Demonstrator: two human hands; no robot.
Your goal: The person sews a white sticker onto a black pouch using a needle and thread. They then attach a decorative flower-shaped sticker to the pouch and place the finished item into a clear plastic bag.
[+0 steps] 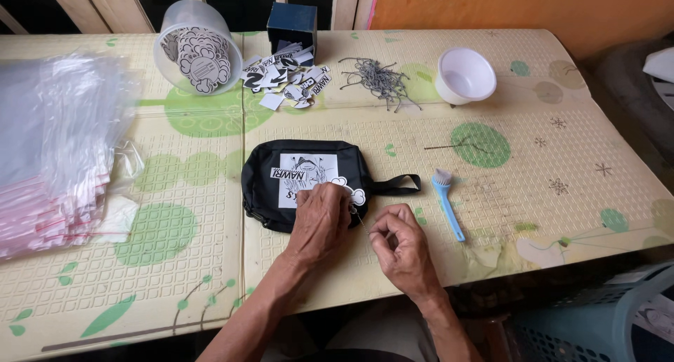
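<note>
One black pouch (309, 183) lies flat on the counter (533, 193) and serves as the reference for all positions. The left hand (319, 221) rests on the pouch's near right corner, its grip curled down over the fabric beside a white cloud-shaped tag (354, 193). The right hand (404, 246) sits just right of that corner, grip pinched shut on a thin metal chain (359, 220) that runs toward the left hand. One wrist strap (397, 185) extends from the pouch's right end. One blue brush (446, 204) lies just right of the strap. Beyond the pouch, toward the far counter edge, are one tipped clear tub (196, 49) holding cloud-shaped tags, one dark blue box (291, 26), one loose heap of printed stickers (288, 77), one pile of metal chains (379, 81), and one white bowl (463, 74). Well left of the pouch sits one stack of clear plastic bags (56, 151). Open counter surface remains to the pouch's right past the brush, and between the pouch and the bags. The hands work close to the near counter edge.
</note>
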